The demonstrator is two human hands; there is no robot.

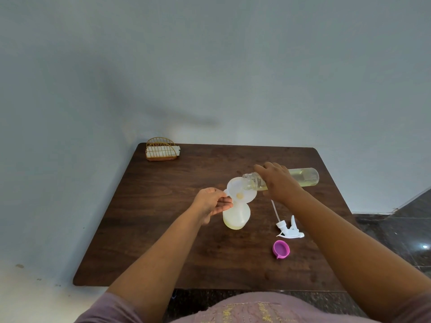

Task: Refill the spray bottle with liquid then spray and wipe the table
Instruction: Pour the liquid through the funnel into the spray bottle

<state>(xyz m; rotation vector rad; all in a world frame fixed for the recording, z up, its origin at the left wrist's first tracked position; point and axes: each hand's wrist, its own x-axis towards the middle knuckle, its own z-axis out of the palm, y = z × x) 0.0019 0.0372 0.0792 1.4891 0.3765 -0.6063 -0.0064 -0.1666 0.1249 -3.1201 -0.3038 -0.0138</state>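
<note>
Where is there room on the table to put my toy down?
The near left of the table, this side of the left hand, is bare. So is the middle back, right of the napkin holder. It is crowded around the funnel, spray head and purple cap.

Pale blue-grey wall [210, 66] behind a dark wooden table [163, 229] — dark speckled floor [396, 229] at right.

The right hand [278, 180] covers the middle of the tilted clear plastic refill bottle [303, 177]; at six o'clock both upper arms are cut off.
</note>
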